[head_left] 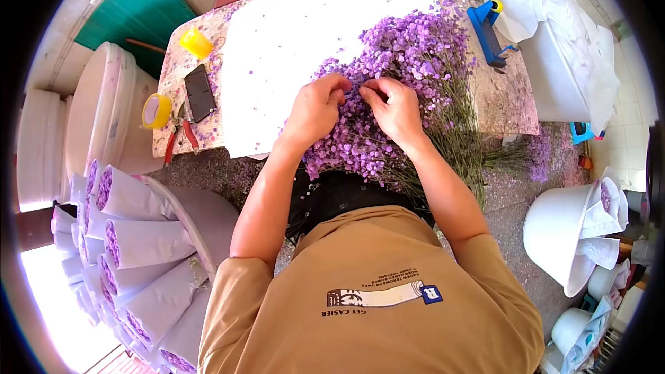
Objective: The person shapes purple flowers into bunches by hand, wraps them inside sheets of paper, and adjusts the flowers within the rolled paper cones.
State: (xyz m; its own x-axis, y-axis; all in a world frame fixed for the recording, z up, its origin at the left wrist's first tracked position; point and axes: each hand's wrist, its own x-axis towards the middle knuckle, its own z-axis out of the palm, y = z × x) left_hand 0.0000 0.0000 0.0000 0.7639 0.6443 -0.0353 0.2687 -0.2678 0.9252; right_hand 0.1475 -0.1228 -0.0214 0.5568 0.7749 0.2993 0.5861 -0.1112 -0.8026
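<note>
My left hand (317, 111) is at the left edge of a large heap of purple flowers (415, 48), its fingers curled together over the blossoms. Close beside it on the right, my right hand (393, 107) has thumb and forefinger pinched among the flowers. What either hand holds is too small to make out. The green stems (450, 125) point right and down, past the table's front edge. Beneath the heap, a white sheet (277, 48) with scattered petals covers much of the table (509, 97).
Yellow tape rolls (196, 43), a black phone (200, 93) and red-handled pliers (181, 131) lie at the table's left. A blue tape dispenser (488, 33) stands at the right. Paper-wrapped bunches (149, 242) fill a container at lower left. White tubs (564, 228) stand right.
</note>
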